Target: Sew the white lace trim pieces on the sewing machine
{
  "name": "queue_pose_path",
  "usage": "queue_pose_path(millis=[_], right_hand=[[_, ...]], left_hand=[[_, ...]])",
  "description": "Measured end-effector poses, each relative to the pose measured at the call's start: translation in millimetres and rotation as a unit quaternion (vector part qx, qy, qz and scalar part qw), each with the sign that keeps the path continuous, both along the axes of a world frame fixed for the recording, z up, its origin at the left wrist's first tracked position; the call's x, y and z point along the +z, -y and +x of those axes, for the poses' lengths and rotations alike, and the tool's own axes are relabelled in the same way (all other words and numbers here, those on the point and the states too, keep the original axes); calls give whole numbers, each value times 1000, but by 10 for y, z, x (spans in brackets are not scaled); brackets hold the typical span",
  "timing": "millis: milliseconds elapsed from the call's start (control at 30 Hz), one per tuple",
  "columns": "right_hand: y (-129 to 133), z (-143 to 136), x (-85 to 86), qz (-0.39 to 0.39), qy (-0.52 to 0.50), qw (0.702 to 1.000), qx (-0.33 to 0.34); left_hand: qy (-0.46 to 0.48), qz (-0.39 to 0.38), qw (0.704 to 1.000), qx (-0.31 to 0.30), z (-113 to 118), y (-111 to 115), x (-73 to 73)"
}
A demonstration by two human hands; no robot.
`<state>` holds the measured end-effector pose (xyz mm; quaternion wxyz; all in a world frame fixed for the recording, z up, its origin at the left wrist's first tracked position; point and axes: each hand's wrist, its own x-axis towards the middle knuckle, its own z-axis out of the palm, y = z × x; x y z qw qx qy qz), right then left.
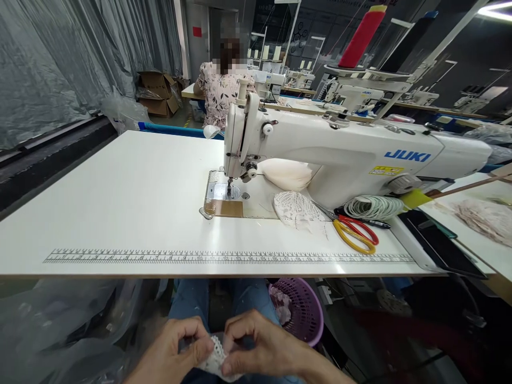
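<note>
left hand [176,349]: my fingers are pinched shut on the small white lace strip [214,358]
right hand [260,346]: fingers closed on it too
lace strip: over my lap, below the white worktop [120,202] edge
nearby: purple plastic basket [306,312]

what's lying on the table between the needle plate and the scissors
In the head view, a white lace piece lies on the table between the needle plate and scissors.

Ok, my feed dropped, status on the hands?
Left hand and right hand both pinching a lace piece over the lap, below the table edge. Nothing between them. Scissors lie untouched on the table.
</note>
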<state>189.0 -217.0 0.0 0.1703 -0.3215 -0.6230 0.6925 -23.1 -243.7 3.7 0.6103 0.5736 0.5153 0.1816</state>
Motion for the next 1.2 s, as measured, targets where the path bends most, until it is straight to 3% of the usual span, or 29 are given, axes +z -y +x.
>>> queue_pose_path(millis=[233, 333, 467, 667, 867, 1200], right_hand=[[-23, 41, -16, -105, -15, 994, -31], [-28, 81, -47, -53, -11, 998, -19], [-31, 110, -68, 10, -5, 1000, -9], [-68, 88, -41, 53, -20, 998, -6], [-52, -10, -31, 29, -11, 999, -30], [-45, -56, -24, -32, 20, 998, -43]], left_hand=[[-29, 12, 999, 30, -53, 69, -42], [-57, 8, 997, 59, -22, 70, 16], [-36, 23, 999, 32, 27, 33, 83], [24, 30, 999, 7, 1, -9, 34], [18, -31, 999, 10, -20, -10, -4], [-9, -15, 1000, 6, 3, -30, -35]])
